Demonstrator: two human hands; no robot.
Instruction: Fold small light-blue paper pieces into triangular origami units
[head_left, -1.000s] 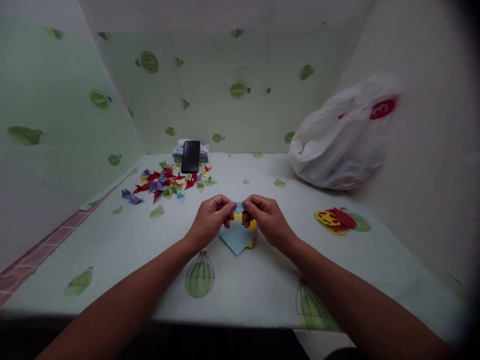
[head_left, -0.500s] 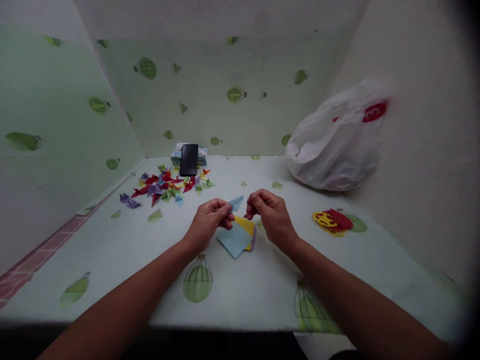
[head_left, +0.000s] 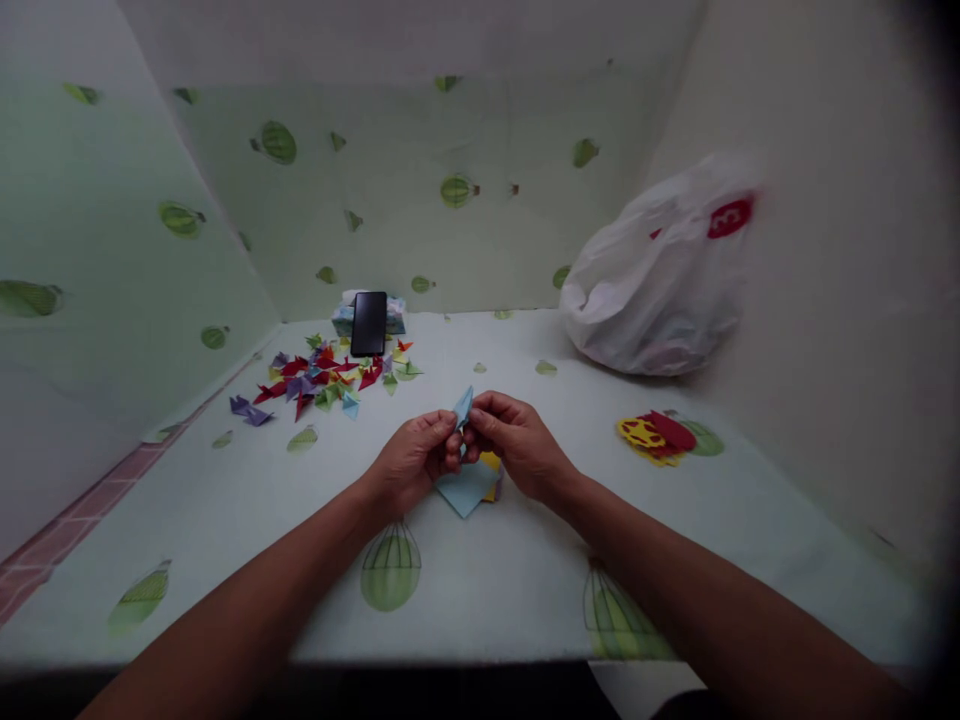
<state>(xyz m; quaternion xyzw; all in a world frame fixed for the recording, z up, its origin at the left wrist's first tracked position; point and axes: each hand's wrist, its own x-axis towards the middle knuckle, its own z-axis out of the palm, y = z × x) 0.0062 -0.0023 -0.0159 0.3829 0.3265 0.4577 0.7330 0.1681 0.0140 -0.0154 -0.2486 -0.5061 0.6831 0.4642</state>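
Note:
My left hand (head_left: 414, 462) and my right hand (head_left: 512, 445) meet at the middle of the table, fingers pinched together on a small folded light-blue paper piece (head_left: 463, 408) whose tip sticks up between them. Just under the hands lies a small stack of square paper sheets (head_left: 469, 486), light blue on top with yellow and purple edges showing. Both forearms reach in from the near edge.
A pile of folded paper pieces (head_left: 322, 375) in red, purple, green and blue lies at the far left, by a black phone (head_left: 369, 323) leaning on a tissue box. A white plastic bag (head_left: 660, 275) sits far right; red and yellow cut-outs (head_left: 656, 435) lie at the right.
My hands parted for a moment with the blue piece in the left, then came back together on it. The piece now stands more upright. The camera has shifted slightly.

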